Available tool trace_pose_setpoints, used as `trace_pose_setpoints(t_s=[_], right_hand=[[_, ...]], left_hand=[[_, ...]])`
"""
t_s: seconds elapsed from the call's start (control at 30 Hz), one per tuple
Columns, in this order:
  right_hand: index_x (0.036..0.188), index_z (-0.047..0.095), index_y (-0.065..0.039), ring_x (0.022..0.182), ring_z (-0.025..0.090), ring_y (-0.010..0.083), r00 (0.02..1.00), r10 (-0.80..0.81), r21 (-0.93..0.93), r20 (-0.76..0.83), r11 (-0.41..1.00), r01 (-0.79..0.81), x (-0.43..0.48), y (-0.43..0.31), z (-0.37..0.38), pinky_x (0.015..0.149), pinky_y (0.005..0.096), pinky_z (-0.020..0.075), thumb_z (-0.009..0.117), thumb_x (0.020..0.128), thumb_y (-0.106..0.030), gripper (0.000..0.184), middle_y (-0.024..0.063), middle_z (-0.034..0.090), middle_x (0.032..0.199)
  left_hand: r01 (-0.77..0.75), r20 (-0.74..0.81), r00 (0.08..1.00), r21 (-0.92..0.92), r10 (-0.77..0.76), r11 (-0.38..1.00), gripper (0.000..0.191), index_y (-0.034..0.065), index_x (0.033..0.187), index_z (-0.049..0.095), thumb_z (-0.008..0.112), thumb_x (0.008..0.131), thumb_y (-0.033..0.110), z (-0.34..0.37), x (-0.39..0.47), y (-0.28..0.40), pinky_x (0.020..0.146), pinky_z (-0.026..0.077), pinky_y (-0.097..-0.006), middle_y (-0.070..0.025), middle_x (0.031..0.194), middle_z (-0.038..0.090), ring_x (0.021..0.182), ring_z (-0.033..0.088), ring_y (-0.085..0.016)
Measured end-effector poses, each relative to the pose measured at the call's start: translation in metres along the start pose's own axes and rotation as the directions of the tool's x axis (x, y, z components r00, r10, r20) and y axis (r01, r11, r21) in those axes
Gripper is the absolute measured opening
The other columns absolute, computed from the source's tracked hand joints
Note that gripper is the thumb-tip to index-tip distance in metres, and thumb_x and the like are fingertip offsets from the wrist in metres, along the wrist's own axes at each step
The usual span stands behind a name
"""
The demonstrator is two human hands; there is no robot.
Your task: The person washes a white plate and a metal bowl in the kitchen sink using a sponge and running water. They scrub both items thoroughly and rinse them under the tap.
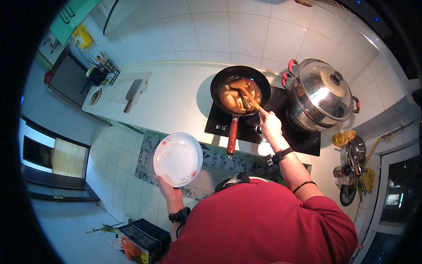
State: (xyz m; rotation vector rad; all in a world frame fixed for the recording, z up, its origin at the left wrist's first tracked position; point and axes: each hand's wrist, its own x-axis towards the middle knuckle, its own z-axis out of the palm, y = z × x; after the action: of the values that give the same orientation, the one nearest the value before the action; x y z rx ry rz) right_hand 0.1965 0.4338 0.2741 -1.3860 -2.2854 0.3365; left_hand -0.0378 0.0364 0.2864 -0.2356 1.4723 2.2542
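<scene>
My left hand grips the near rim of a white plate with pink flowers; its face bears faint smears and no food. Held in my right hand is a wooden spatula, its blade down among the food in a black frying pan. Brown sauce and pale chunks of food lie in the pan. The pan's red-brown handle points towards me over the front of a black induction cooktop. The plate is off the counter's front edge, left of that handle.
A large lidded steel steamer pot stands right of the pan. Left on the counter, a cleaver lies on a white cutting board, near a small dish of food. An oil bottle and utensils stand at right. A dark crate is at lower left.
</scene>
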Motion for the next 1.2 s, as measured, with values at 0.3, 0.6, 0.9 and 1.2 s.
trace_pose_setpoints(t_s=[0.3,0.6,0.9,1.2], right_hand=[[0.125,0.072,-0.02,0.074,0.066,0.0339,0.997,0.055,0.089,-0.062,0.995,-0.049,-0.006,0.012,-0.009,0.069,0.0445,0.0545,0.062,0.099,-0.031,0.03,0.015,0.064,0.084],[0.121,0.075,-0.014,0.069,0.066,0.0296,0.996,0.048,0.131,-0.081,0.991,-0.037,-0.022,0.02,-0.01,0.067,0.0414,0.0528,0.064,0.099,-0.028,0.028,0.0144,0.066,0.075],[0.086,0.062,-0.011,0.049,0.038,0.0021,0.89,0.193,0.88,0.413,0.168,-0.444,-0.052,0.027,-0.069,0.044,0.02,0.0276,0.056,0.106,-0.033,0.031,-0.0053,0.052,0.067],[0.118,0.072,0.0,0.071,0.052,0.0033,0.916,0.334,0.787,0.225,0.492,-0.373,-0.071,0.018,-0.056,0.064,0.0211,0.044,0.058,0.105,-0.018,0.027,-0.0012,0.066,0.081]], left_hand=[[0.013,-0.036,0.999,0.0,-0.013,1.0,0.064,0.0074,0.157,0.026,0.028,0.11,0.051,-0.003,-0.004,0.004,0.117,0.038,-0.052,-0.0161,0.161,0.035,0.146,0.039,-0.036],[0.014,0.021,1.0,-0.015,-0.014,1.0,0.065,0.007,0.158,0.027,0.029,0.11,0.051,0.0,0.003,0.004,0.116,0.038,-0.0515,-0.0153,0.161,0.036,0.145,0.039,-0.035],[0.043,-0.007,0.999,-0.033,-0.043,0.999,0.067,0.0087,0.157,0.031,0.034,0.108,0.055,-0.002,0.005,0.005,0.115,0.04,-0.0519,-0.0138,0.161,0.037,0.144,0.042,-0.035],[0.047,0.006,0.999,0.01,-0.047,0.999,0.069,0.0083,0.157,0.029,0.033,0.108,0.056,0.001,0.008,0.006,0.115,0.041,-0.0511,-0.0145,0.16,0.037,0.144,0.041,-0.035]])
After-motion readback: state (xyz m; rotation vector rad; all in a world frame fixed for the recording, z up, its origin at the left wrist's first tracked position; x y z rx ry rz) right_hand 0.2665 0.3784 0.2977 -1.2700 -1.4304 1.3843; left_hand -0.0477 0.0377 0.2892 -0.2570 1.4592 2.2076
